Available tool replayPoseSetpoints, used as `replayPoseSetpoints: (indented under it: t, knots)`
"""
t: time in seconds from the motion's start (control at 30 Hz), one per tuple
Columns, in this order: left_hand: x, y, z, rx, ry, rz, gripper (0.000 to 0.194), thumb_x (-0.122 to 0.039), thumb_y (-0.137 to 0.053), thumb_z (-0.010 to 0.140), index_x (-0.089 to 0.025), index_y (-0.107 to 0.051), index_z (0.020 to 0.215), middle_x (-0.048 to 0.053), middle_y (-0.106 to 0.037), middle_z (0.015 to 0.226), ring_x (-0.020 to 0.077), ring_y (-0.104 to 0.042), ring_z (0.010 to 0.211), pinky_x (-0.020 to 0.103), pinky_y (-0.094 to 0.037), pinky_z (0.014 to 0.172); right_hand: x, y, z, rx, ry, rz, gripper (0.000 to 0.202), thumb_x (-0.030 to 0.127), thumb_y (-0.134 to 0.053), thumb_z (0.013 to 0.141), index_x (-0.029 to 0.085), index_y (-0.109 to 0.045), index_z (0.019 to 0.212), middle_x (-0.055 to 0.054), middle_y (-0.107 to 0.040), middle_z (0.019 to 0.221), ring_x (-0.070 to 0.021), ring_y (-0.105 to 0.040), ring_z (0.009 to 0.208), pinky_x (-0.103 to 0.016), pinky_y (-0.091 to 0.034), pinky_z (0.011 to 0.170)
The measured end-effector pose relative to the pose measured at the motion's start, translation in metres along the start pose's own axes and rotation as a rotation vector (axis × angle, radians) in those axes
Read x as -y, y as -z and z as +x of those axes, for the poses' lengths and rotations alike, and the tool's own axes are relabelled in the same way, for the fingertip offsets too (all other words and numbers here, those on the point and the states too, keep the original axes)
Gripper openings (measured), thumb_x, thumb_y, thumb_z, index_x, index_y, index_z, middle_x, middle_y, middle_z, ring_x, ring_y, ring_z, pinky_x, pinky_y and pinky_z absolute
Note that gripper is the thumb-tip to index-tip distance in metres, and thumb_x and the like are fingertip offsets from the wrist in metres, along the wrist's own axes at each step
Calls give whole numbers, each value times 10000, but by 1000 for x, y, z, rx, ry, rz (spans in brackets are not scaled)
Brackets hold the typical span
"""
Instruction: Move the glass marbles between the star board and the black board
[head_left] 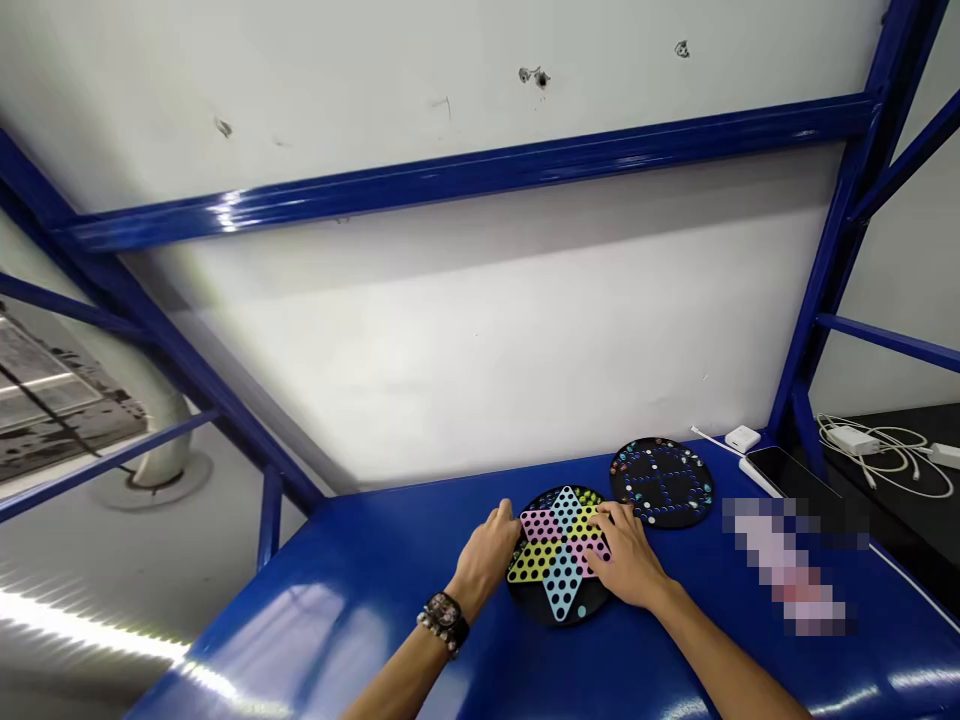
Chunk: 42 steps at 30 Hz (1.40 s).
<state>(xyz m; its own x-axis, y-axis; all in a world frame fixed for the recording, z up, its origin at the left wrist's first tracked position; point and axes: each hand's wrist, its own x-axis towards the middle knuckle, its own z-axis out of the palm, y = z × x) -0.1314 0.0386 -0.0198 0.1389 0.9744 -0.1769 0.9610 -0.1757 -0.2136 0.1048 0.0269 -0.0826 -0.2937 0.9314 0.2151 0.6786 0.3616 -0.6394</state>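
A star-shaped board (564, 540) with pink, yellow and light blue points and rows of dark holes lies over a round black base (540, 604) on the blue table. My left hand (487, 550), with a watch and bead bracelet at the wrist, has its fingers closed at the left rim of the base; what they pinch is too small to make out. On the right side, my right hand (626, 555) rests its spread fingers on the star's yellow and pink points. Small yellow-green pieces (589, 497) show at the base's upper edge.
A second round black board (661, 482) with small pieces round its rim lies behind my right hand. Further right are a white charger (742, 438), a dark phone (791, 472) and a blurred item (795, 575). Blue frame bars (480, 172) cross before the wall.
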Motion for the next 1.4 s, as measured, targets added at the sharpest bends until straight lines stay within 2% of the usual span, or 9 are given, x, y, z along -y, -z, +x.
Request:
replayPoseSetpoints:
  t: [0.13, 0.3, 0.43, 0.57, 0.67, 0.77, 0.97, 1.13, 1.4]
  knots:
    - [-8, 15, 7, -99, 5, -200, 310, -91, -393, 964, -169, -693, 971, 81, -581, 1096, 140, -632, 802, 241, -493, 673, 0, -2, 1, -6, 6, -14, 258, 272, -587, 857, 255, -618, 1112, -86, -562, 1304, -280, -497, 1248, -462, -425, 1071]
    - [-68, 35, 41, -231, -139, -471, 351, -291, -406, 1016, -196, -744, 1013, 84, -622, 1068, 169, -640, 829, 275, -517, 752, -1, -4, -1, -29, 47, -31, 287, 256, -583, 863, 243, -617, 1148, -96, -563, 1313, -279, -490, 1247, -440, -434, 1048]
    - [-118, 39, 80, -223, -144, -620, 348, -310, -438, 1008, -209, -750, 1124, 96, -685, 1130, 196, -666, 1005, 288, -521, 893, -5, -7, -2, -33, 90, -61, 379, 223, -564, 855, 234, -601, 1233, -102, -579, 1296, -283, -503, 1216, -439, -423, 1044]
    - [-137, 35, 110, -143, -111, -646, 247, -271, -593, 925, -227, -769, 1093, 77, -743, 1144, 214, -701, 1028, 279, -542, 865, -8, -10, -2, -33, 75, -71, 465, 202, -568, 828, 235, -579, 1292, -106, -587, 1279, -298, -511, 1192, -439, -431, 1016]
    - [-132, 32, 114, -92, -126, -655, 216, -233, -653, 874, -259, -783, 1045, 29, -780, 1096, 205, -716, 1026, 256, -547, 853, -6, -9, -1, -34, 80, -50, 403, 218, -552, 850, 241, -596, 1250, -98, -593, 1256, -291, -518, 1174, -434, -434, 1004]
    - [-113, 34, 103, -115, -139, -662, 297, -213, -523, 947, -276, -755, 1122, 1, -756, 1204, 179, -693, 1107, 244, -535, 908, -3, -6, -2, -27, 71, -25, 308, 227, -548, 862, 232, -624, 1160, -93, -593, 1254, -281, -516, 1184, -428, -429, 1016]
    - [-35, 33, 56, -150, -64, -638, 375, -228, -408, 972, -219, -707, 1199, 49, -731, 1255, 196, -676, 1136, 272, -531, 940, 2, -1, -4, -29, 58, 9, 201, 228, -550, 868, 237, -616, 1057, -86, -591, 1235, -269, -519, 1192, -418, -438, 1014]
    - [22, 16, 11, 7, -24, -505, 228, -242, -586, 845, -261, -751, 1002, -15, -782, 1052, 186, -702, 1006, 248, -535, 832, 3, -1, -4, -30, 43, 5, 171, 238, -540, 881, 238, -598, 1042, -80, -588, 1217, -263, -525, 1179, -444, -436, 1025]
    - [6, 8, -12, 98, -44, -181, 410, -77, -511, 829, -268, -700, 1139, 46, -743, 1180, 220, -712, 1055, 296, -540, 857, 1, -1, -3, -22, 49, -36, 174, 271, -542, 889, 251, -602, 1052, -80, -595, 1220, -269, -538, 1186, -442, -455, 1010]
